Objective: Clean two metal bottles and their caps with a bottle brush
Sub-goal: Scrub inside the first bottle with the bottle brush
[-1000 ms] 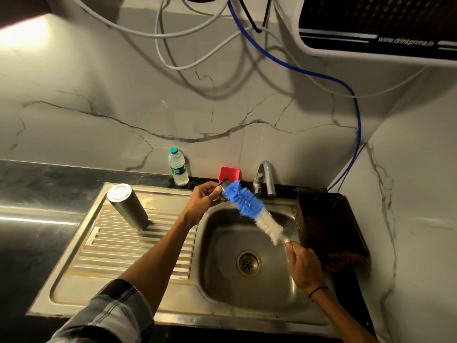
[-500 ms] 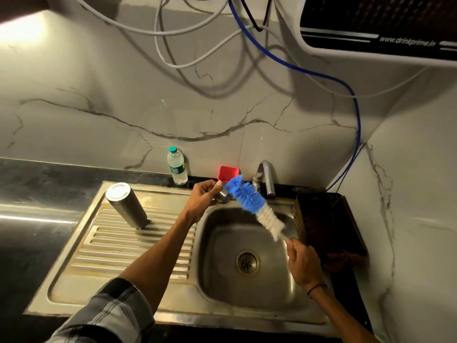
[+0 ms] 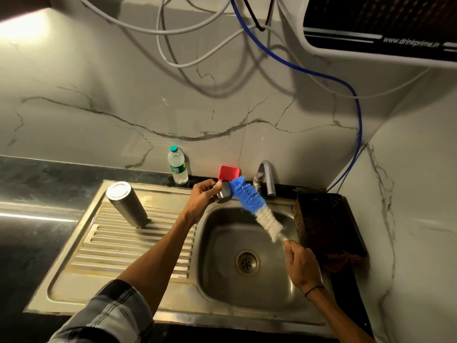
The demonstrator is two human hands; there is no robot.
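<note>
Since a second ago: bottle brush (image 3: 252, 203) drawn slightly up and toward the tap, blue tip now against the small metal cap (image 3: 223, 195); little else shifted. Largest first: steel sink (image 3: 173, 293) with ribbed drainboard, set into dark desk (image 3: 37, 231); basin appears dry, no water seen running from tap (image 3: 267, 178). Dark basket (image 3: 321, 219) at right of basin, contents too dim to identify. One metal bottle (image 3: 127, 205) standing on drainboard, well apart from both hands, top end pale and flat; whether capped or inverted cannot be told. Plastic water bottle (image 3: 177, 165) and red container (image 3: 229, 173) at back edge by wall. Left hand (image 3: 204, 198) raised over basin's rear left corner, fingers curled round the cap, holding it up to the brush. Right hand (image 3: 300, 262) over basin's right side, fingers closed around the brush handle; the handle itself mostly hidden inside the grip. Judged progress: early to middle stage, one cap under scrubbing; standing bottle not presently handled, cleaned or not impossible to say. Second bottle and second cap not visible anywhere in view, possibly in basket or out of frame. Remaining, at minimum: finishing this cap, rinsing, and accounting for the missing items. Cap interior and any soap not discernible; motion blur on brush.
</note>
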